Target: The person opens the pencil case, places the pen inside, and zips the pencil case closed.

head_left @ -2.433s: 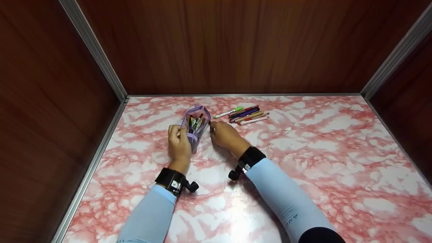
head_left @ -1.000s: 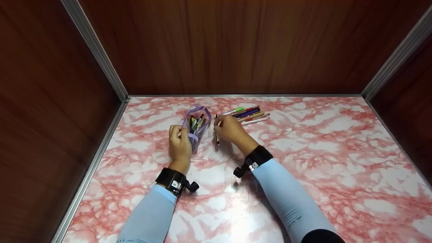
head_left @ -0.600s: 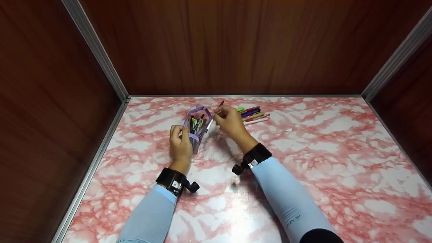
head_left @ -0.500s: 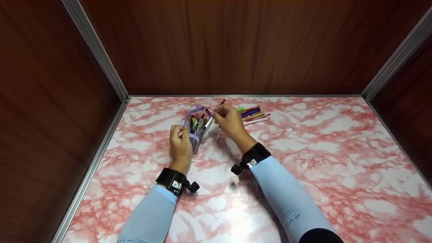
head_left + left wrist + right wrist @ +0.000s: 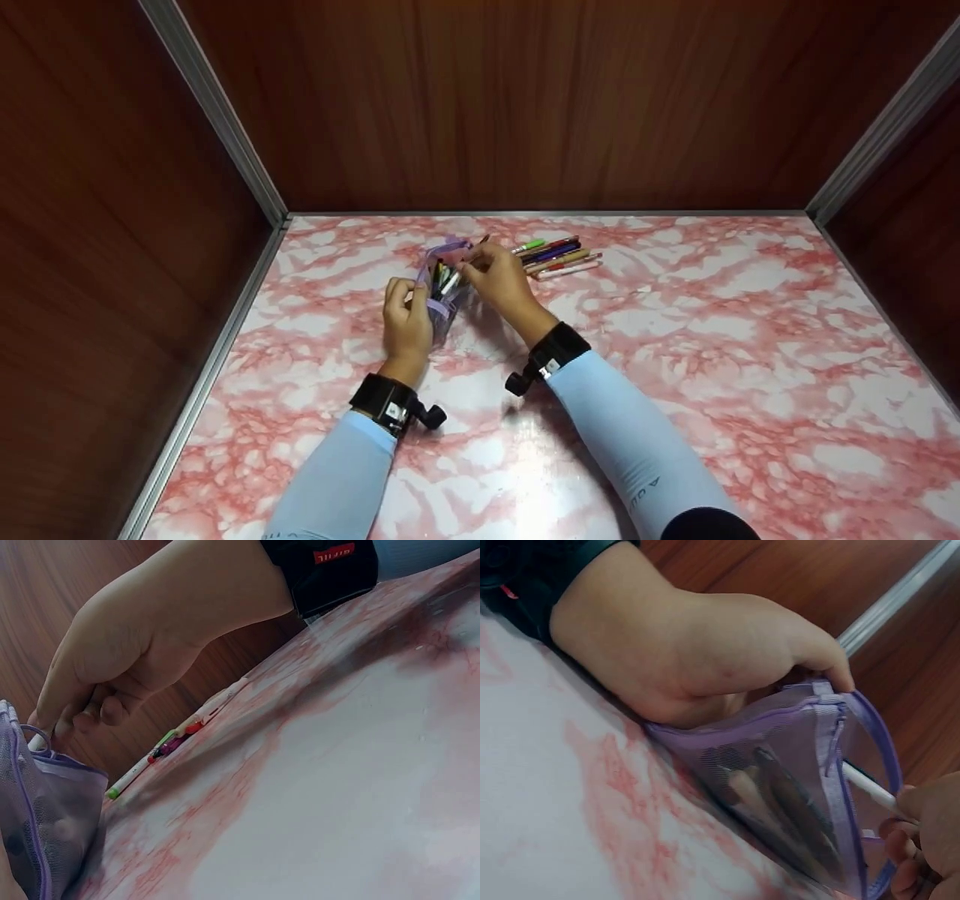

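Note:
A purple see-through mesh pencil case [image 5: 772,765] stands tilted with its zip mouth open and several pens inside. My left hand [image 5: 407,319] grips its left edge, the thumb over the rim in the right wrist view. My right hand [image 5: 501,277] pinches a white pen [image 5: 870,787] at the mouth; its lower end is inside the case, and a dark end shows above the fingers in the head view. To the right of that hand lies a loose row of pens [image 5: 566,255], among them a green-capped white marker [image 5: 131,776].
The red-and-white marbled table [image 5: 712,337] carries everything. Dark wood panels [image 5: 525,105] with metal edge strips [image 5: 225,112] wall in the back and both sides. Each wrist wears a black camera band [image 5: 559,352].
My right hand first picked a pen up beside the case, turned it, and has now moved left, lowering its end into the mouth. The left hand and case have shifted slightly right.

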### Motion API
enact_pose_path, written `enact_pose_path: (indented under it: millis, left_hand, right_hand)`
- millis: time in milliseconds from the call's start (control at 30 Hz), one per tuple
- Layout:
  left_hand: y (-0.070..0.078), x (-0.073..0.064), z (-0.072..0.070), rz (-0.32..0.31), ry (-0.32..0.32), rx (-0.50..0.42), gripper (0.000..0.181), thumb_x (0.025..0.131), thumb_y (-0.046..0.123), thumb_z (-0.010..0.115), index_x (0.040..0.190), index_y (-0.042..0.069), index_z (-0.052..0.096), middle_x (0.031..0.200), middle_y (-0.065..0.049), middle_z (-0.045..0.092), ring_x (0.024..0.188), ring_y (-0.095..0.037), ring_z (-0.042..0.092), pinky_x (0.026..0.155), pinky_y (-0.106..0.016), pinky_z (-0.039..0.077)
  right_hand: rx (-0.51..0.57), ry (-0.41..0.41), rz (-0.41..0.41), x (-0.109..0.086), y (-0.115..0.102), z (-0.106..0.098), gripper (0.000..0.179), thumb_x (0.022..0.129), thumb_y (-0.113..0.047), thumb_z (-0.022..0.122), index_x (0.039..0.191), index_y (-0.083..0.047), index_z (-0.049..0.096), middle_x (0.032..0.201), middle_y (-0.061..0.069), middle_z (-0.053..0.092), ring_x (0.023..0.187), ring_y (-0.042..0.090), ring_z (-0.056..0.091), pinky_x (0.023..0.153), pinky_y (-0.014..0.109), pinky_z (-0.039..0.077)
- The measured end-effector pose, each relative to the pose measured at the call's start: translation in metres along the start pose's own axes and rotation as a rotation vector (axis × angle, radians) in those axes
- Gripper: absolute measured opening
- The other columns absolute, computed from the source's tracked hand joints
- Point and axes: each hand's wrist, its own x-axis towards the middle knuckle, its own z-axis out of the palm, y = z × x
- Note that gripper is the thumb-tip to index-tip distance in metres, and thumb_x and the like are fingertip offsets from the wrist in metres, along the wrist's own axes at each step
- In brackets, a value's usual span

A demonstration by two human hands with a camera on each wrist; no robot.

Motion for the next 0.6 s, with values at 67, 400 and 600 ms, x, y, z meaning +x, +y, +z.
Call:
enact_pose_path:
  millis: [67, 400, 600]
  left_hand:
    - [-0.001, -0.001, 0.000, -0.005, -0.011, 0.002, 0.019, 0.112, 0.015, 0.062, 0.099, 0.002, 0.066, 0.112, -0.008, 0.062, 0.090, -0.015, 0.066, 0.076, -0.022, 0.058]
    - [-0.003, 0.000, 0.000, 0.021, 0.001, 0.008, 0.019, 0.111, 0.014, 0.062, 0.098, 0.000, 0.066, 0.110, -0.010, 0.061, 0.093, -0.014, 0.062, 0.076, -0.020, 0.056]
    - [-0.001, 0.000, 0.000, 0.036, 0.016, 0.002, 0.017, 0.109, 0.010, 0.063, 0.096, 0.000, 0.065, 0.107, -0.010, 0.061, 0.100, -0.014, 0.060, 0.082, -0.019, 0.054]
  right_hand:
    - [-0.041, -0.061, -0.013, -0.002, 0.001, 0.003, 0.015, 0.104, -0.015, 0.083, 0.112, -0.003, 0.083, 0.110, 0.015, 0.085, 0.099, 0.028, 0.079, 0.089, 0.037, 0.064]
    - [-0.116, -0.248, -0.095, -0.008, 0.008, -0.001, 0.023, 0.108, -0.012, 0.075, 0.128, -0.006, 0.085, 0.127, 0.015, 0.084, 0.112, 0.029, 0.078, 0.104, 0.047, 0.064]
    - [-0.113, -0.202, -0.071, -0.013, 0.018, -0.022, 0.021, 0.107, -0.014, 0.076, 0.125, -0.008, 0.085, 0.124, 0.009, 0.085, 0.107, 0.027, 0.077, 0.096, 0.044, 0.066]
